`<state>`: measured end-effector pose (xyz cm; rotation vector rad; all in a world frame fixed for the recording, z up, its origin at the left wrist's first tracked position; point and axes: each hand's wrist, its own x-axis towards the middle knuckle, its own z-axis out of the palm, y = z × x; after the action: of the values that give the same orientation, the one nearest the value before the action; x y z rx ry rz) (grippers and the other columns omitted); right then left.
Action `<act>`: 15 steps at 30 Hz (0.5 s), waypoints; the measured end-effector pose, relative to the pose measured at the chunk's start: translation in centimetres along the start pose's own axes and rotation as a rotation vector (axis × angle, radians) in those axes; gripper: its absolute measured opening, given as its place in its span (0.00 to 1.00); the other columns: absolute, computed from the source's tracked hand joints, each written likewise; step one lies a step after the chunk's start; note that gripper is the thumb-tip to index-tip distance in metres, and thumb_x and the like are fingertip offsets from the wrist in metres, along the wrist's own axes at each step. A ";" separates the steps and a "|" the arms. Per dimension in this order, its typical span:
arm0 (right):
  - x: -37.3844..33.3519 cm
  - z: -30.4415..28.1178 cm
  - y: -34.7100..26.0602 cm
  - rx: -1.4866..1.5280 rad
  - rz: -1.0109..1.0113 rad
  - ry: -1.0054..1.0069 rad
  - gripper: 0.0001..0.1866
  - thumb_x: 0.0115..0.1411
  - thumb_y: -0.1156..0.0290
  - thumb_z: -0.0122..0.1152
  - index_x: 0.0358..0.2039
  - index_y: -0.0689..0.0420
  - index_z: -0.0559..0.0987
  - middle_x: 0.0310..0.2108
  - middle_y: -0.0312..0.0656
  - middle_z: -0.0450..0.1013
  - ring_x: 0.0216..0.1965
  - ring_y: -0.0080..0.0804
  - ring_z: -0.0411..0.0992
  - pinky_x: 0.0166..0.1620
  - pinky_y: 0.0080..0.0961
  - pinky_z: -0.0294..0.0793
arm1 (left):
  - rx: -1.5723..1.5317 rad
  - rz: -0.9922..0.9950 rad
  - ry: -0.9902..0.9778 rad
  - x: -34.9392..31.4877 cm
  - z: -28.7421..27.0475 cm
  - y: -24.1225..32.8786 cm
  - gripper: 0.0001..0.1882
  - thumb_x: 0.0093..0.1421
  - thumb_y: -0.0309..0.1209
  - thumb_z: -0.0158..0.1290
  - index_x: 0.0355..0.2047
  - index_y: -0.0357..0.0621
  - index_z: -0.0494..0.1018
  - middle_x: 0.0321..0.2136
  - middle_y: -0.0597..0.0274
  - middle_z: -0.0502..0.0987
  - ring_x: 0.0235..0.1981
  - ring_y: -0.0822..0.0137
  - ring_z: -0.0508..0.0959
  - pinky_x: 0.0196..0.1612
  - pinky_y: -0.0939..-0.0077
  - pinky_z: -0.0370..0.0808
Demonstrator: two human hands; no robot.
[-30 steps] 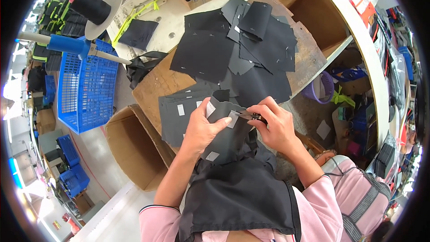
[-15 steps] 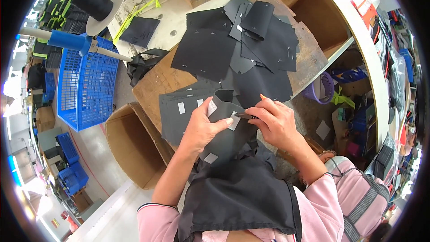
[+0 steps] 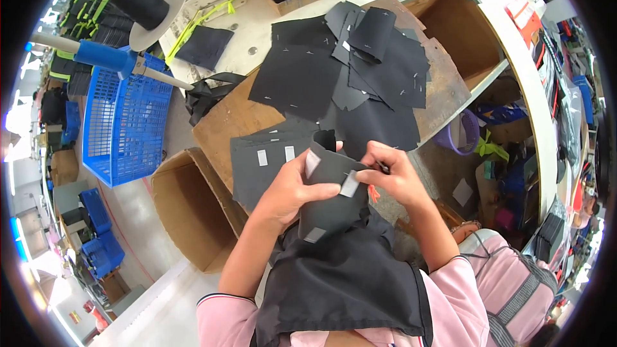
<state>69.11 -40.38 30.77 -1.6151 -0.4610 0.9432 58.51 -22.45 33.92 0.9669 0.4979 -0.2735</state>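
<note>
A dark grey fabric piece with white rectangular patches is held up in front of my black apron. My left hand grips its left side, thumb laid flat across the front and fingers behind. At the right edge, my right thumb and fingers pinch the cloth beside a white patch. Tucked in my right hand is a small dark tool, thread snips by the look of it, mostly hidden; its orange tassel hangs below the hand. More grey pieces with white patches lie stacked on the board to the left.
Black fabric pieces are spread over the wooden board ahead. An open cardboard box and a blue basket stand left. At the right are a purple basket and the table's curved edge. A thread cone stands far left.
The snips' blades, which pointed left at the white patch, have been turned back into my right hand. The tassel now hangs below. My right thumb has come onto the cloth's edge.
</note>
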 end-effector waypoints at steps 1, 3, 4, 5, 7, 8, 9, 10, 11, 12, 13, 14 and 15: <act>0.1 -0.5 0.2 -0.018 -0.015 -0.005 0.10 0.47 0.73 0.64 0.22 0.63 0.71 0.22 0.32 0.59 0.25 0.18 0.58 0.27 0.20 0.55 | -0.030 0.027 -0.071 -0.1 -0.8 -0.3 0.30 0.46 0.25 0.60 0.51 0.37 0.65 0.41 0.60 0.73 0.42 0.70 0.73 0.48 0.76 0.68; 1.0 -0.8 0.7 -0.016 0.012 -0.021 0.10 0.46 0.74 0.64 0.22 0.63 0.71 0.22 0.31 0.59 0.25 0.17 0.57 0.27 0.20 0.55 | -0.084 -0.043 -0.068 0.0 -2.2 -0.8 0.29 0.46 0.27 0.60 0.50 0.35 0.65 0.41 0.59 0.74 0.42 0.69 0.73 0.48 0.75 0.69; 1.1 -0.7 0.6 -0.019 0.008 -0.023 0.10 0.46 0.74 0.64 0.22 0.63 0.71 0.22 0.31 0.59 0.25 0.17 0.57 0.27 0.20 0.55 | -0.141 -0.114 -0.071 0.1 -2.5 -0.8 0.29 0.47 0.28 0.60 0.50 0.34 0.65 0.41 0.58 0.74 0.42 0.69 0.74 0.48 0.75 0.69; 1.0 -0.4 0.5 0.023 0.034 -0.001 0.10 0.47 0.74 0.64 0.22 0.63 0.71 0.23 0.31 0.59 0.25 0.17 0.58 0.28 0.19 0.55 | -0.127 -0.084 -0.041 0.1 -2.5 -0.7 0.27 0.49 0.29 0.59 0.49 0.33 0.66 0.41 0.58 0.74 0.42 0.68 0.74 0.48 0.75 0.69; 0.9 0.4 1.7 -0.054 -0.028 0.152 0.09 0.49 0.74 0.64 0.27 0.62 0.72 0.25 0.32 0.62 0.26 0.19 0.61 0.30 0.18 0.61 | -0.137 -0.042 0.037 0.1 -2.2 -1.1 0.25 0.50 0.28 0.59 0.48 0.34 0.66 0.40 0.59 0.74 0.42 0.69 0.74 0.48 0.76 0.69; 0.6 1.0 1.7 -0.056 -0.028 0.148 0.09 0.49 0.74 0.64 0.27 0.62 0.72 0.25 0.32 0.62 0.26 0.19 0.61 0.30 0.18 0.61 | -0.145 -0.002 0.112 0.1 -2.0 -1.4 0.23 0.51 0.27 0.59 0.47 0.35 0.67 0.40 0.59 0.74 0.41 0.70 0.74 0.47 0.76 0.69; 0.5 2.1 1.4 -0.165 -0.187 0.334 0.10 0.49 0.75 0.63 0.31 0.61 0.72 0.27 0.34 0.63 0.26 0.21 0.62 0.31 0.19 0.63 | -0.147 -0.001 0.120 0.0 -2.0 -1.6 0.23 0.51 0.27 0.59 0.47 0.35 0.67 0.40 0.59 0.74 0.41 0.70 0.74 0.47 0.76 0.69; 0.1 2.9 0.9 -0.274 -0.347 0.519 0.12 0.50 0.76 0.62 0.35 0.61 0.72 0.28 0.36 0.64 0.26 0.23 0.63 0.31 0.19 0.65 | -0.173 0.030 0.145 -0.1 -2.0 -1.9 0.22 0.51 0.26 0.58 0.46 0.37 0.67 0.39 0.60 0.74 0.41 0.71 0.74 0.47 0.77 0.70; -0.6 3.3 0.0 -0.291 -0.425 0.467 0.17 0.49 0.78 0.62 0.40 0.59 0.71 0.30 0.41 0.66 0.25 0.25 0.64 0.30 0.20 0.67 | -0.199 0.061 0.170 -0.2 -1.9 -2.1 0.20 0.52 0.25 0.58 0.45 0.38 0.68 0.39 0.62 0.74 0.40 0.71 0.74 0.46 0.77 0.70; -1.2 3.6 -0.5 -0.341 -0.469 0.436 0.18 0.46 0.79 0.64 0.39 0.59 0.72 0.31 0.42 0.67 0.23 0.29 0.67 0.28 0.22 0.68 | -0.198 0.058 0.165 -0.2 -1.8 -2.1 0.20 0.52 0.25 0.58 0.45 0.38 0.68 0.39 0.62 0.74 0.40 0.71 0.74 0.46 0.77 0.70; -1.1 3.9 -0.5 -0.431 -0.528 0.420 0.19 0.44 0.79 0.64 0.39 0.59 0.73 0.31 0.42 0.67 0.23 0.32 0.68 0.28 0.24 0.69 | -0.191 0.081 0.180 -0.2 -1.6 -2.1 0.20 0.52 0.24 0.58 0.45 0.38 0.68 0.38 0.62 0.74 0.40 0.72 0.74 0.46 0.77 0.70; -1.1 4.1 -0.5 -0.521 -0.586 0.402 0.19 0.43 0.79 0.65 0.39 0.58 0.73 0.31 0.42 0.68 0.23 0.35 0.69 0.27 0.26 0.69 | -0.183 0.103 0.194 -0.2 -1.5 -2.1 0.19 0.51 0.23 0.59 0.44 0.39 0.68 0.38 0.63 0.74 0.39 0.72 0.74 0.46 0.77 0.70; -0.8 4.3 -0.5 -0.551 -0.576 0.382 0.19 0.41 0.80 0.66 0.37 0.58 0.75 0.30 0.42 0.68 0.24 0.38 0.70 0.28 0.28 0.70 | -0.182 0.102 0.193 -0.2 -1.5 -2.0 0.19 0.51 0.23 0.59 0.44 0.39 0.68 0.38 0.63 0.74 0.39 0.72 0.74 0.46 0.77 0.70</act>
<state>65.36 -38.12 31.41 -1.9367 -0.9051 0.0594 57.02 -22.33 31.91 0.8420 0.6361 -0.0413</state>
